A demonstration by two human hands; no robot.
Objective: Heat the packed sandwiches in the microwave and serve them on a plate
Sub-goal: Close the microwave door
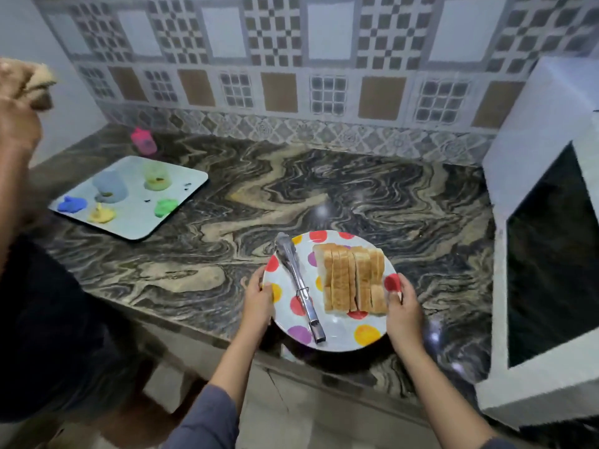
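A white plate (337,335) with coloured dots sits at the front edge of the marbled counter (227,196). Several sandwich pieces (353,277) stand in a row on its right half. Metal tongs (299,286) lie on its left half. My left hand (257,303) grips the plate's left rim. My right hand (403,307) grips the right rim, thumb on top. The white microwave (534,222) stands at the right with its dark door glass facing left.
Another person stands at the left, a hand (22,89) raised with a piece of bread in it. A tray (129,196) at the back left carries small cups and coloured lids. A pink cup (144,140) stands near the tiled wall.
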